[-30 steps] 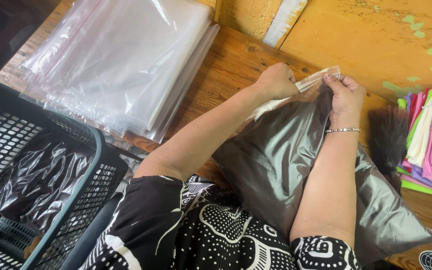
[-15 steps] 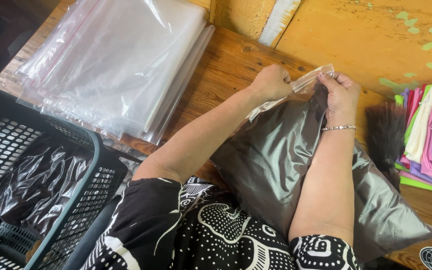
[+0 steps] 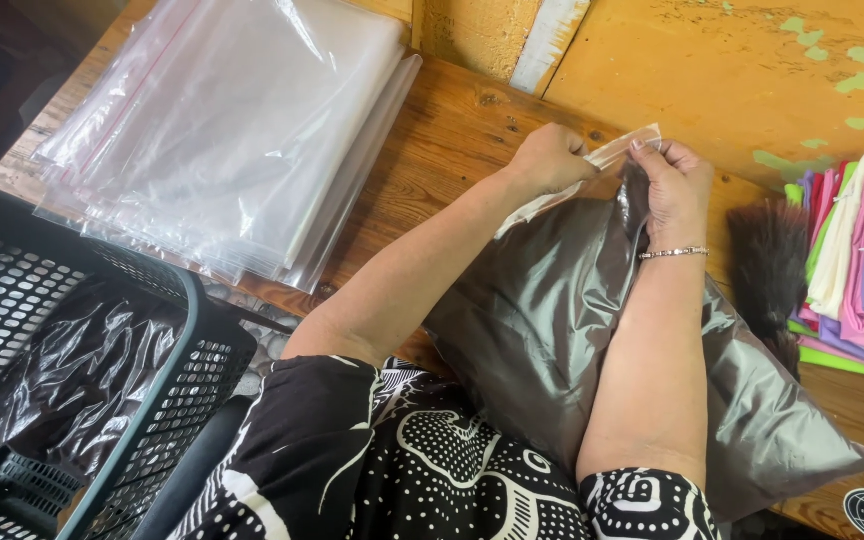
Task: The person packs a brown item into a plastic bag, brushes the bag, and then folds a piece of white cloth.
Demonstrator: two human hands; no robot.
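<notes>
Both hands meet at the far end of a clear plastic bag point(image 3: 552, 320) that holds a dark grey folded cloth and lies on the wooden counter point(image 3: 452, 140), with its long axis running from about 5 o'clock, near the person's lap, up to 11 o'clock, where the mouth strip is. The left hand point(image 3: 549, 158) is closed in a loose fist and pinches the strip from the 9 o'clock side; the right hand point(image 3: 674, 185), with a thin bracelet on the wrist, is curled and pinches the same strip from the 3 o'clock side, so the strip stretches short between the two. Both hands touch the bag, and neither is clearly nearer. The fingertips are folded under, so I cannot tell how much of the seal is already pressed. At 10 o'clock lies a stack of empty clear bags point(image 3: 232, 130), well apart from the hands. At 8 o'clock a teal plastic basket point(image 3: 152, 400) holds one packed bag point(image 3: 72, 370). At 3 o'clock, folded coloured garments point(image 3: 862, 270) are cut off by the frame edge, and a dark furry thing point(image 3: 767, 270) beside them is hard to make out.
</notes>
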